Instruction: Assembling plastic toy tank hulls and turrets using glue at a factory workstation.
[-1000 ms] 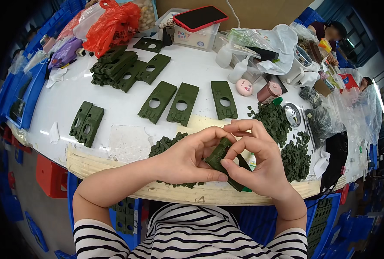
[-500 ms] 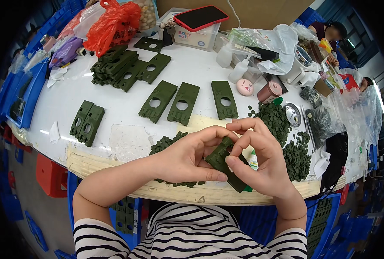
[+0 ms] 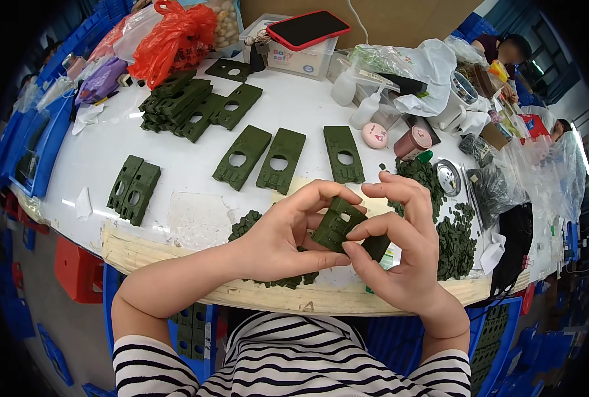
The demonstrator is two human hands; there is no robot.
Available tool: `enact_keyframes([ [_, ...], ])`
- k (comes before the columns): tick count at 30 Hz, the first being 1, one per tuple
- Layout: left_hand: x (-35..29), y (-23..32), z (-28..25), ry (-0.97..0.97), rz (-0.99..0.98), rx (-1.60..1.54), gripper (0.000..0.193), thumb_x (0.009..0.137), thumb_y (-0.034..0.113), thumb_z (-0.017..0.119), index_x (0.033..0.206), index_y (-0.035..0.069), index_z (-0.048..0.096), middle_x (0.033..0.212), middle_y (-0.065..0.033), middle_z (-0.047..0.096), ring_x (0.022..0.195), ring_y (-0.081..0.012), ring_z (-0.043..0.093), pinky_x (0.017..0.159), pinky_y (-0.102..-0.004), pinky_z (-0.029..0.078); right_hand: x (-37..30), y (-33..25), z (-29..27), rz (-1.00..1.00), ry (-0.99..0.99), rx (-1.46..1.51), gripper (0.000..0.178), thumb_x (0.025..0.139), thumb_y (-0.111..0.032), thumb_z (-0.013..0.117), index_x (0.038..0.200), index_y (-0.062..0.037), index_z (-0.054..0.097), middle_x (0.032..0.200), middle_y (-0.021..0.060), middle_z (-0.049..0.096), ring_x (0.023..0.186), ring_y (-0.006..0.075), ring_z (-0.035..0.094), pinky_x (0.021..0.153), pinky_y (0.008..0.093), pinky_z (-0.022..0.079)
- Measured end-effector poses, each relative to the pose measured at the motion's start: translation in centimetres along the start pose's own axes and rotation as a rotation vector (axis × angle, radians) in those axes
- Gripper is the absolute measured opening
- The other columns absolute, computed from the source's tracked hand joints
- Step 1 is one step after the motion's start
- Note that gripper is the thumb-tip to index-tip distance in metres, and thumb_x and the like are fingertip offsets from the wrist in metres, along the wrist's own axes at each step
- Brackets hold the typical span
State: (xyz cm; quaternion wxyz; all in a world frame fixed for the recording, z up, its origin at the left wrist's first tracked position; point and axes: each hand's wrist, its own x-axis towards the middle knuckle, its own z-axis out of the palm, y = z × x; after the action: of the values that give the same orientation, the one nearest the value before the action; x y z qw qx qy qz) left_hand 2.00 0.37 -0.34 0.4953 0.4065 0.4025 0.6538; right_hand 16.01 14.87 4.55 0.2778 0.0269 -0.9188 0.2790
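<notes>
Over the table's near edge, my left hand (image 3: 271, 235) is closed around a dark green plastic vehicle hull (image 3: 332, 223), thumb below and fingers behind. The hull's face is tilted toward me. My right hand (image 3: 407, 255) brings thumb and forefinger together in a pinch at the hull's right edge; anything between those fingertips is too small to make out. Its other fingers are curled above. Small green plastic pieces lie in piles, one (image 3: 245, 225) by my left hand, another (image 3: 456, 248) right of my right hand. A white glue bottle (image 3: 392, 257) shows partly behind my right hand.
Flat green hulls with round holes (image 3: 280, 159) lie in front of my hands; a stack (image 3: 175, 102) stands far left and a pair (image 3: 133, 188) at left. Dropper bottles (image 3: 367, 106), a pink tin (image 3: 413, 142), a round metal dish (image 3: 448, 177) and a phone (image 3: 307, 30) are farther back.
The hull has turned in my hands, so more of its broad face shows. My right fingertips stay at its edge, with the upper fingers shifted slightly.
</notes>
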Motion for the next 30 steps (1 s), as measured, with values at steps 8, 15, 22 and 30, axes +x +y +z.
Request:
enact_keyframes([
  [8, -0.1, -0.7, -0.2, -0.024, 0.095, 0.048, 0.059, 0.083, -0.011, 0.064, 0.133, 0.007, 0.038, 0.132, -0.0079, 0.047, 0.120, -0.0158, 0.055, 0.090, -0.0271, 0.055, -0.2, -0.4, 0.4, -0.054, 0.041, -0.073, 0.021, 0.064, -0.002, 0.080, 0.082, -0.0078, 0.069, 0.115, 0.0098, 0.060, 0.117, 0.0357, 0.049, 0.096, 0.0442, 0.042],
  [15, -0.2, -0.6, 0.2, 0.038, 0.057, -0.006, 0.061, 0.080, -0.009, 0.070, 0.132, 0.005, 0.040, 0.127, -0.0078, 0.051, 0.114, -0.0147, 0.055, 0.096, -0.0320, 0.049, -0.3, -0.5, 0.6, -0.033, 0.057, -0.086, 0.020, 0.064, -0.003, 0.081, 0.080, -0.0092, 0.072, 0.109, 0.0095, 0.063, 0.117, 0.0337, 0.051, 0.096, 0.0438, 0.043],
  [22, -0.3, -1.0, 0.3, 0.045, 0.087, -0.008, 0.061, 0.081, -0.009, 0.070, 0.132, 0.004, 0.039, 0.125, -0.0073, 0.052, 0.112, -0.0143, 0.056, 0.094, -0.0308, 0.049, -0.4, -0.5, 0.6, -0.029, 0.047, -0.073, 0.019, 0.064, -0.003, 0.081, 0.080, -0.0089, 0.072, 0.108, 0.0094, 0.063, 0.115, 0.0329, 0.052, 0.096, 0.0438, 0.043],
  [30, -0.1, -1.1, 0.0, 0.003, 0.097, 0.009, 0.059, 0.083, -0.009, 0.067, 0.133, 0.005, 0.038, 0.128, -0.0074, 0.050, 0.116, -0.0151, 0.055, 0.093, -0.0289, 0.052, -0.3, -0.4, 0.6, -0.043, 0.054, -0.066, 0.017, 0.066, -0.003, 0.079, 0.080, -0.0077, 0.071, 0.108, 0.0104, 0.062, 0.113, 0.0330, 0.052, 0.095, 0.0439, 0.043],
])
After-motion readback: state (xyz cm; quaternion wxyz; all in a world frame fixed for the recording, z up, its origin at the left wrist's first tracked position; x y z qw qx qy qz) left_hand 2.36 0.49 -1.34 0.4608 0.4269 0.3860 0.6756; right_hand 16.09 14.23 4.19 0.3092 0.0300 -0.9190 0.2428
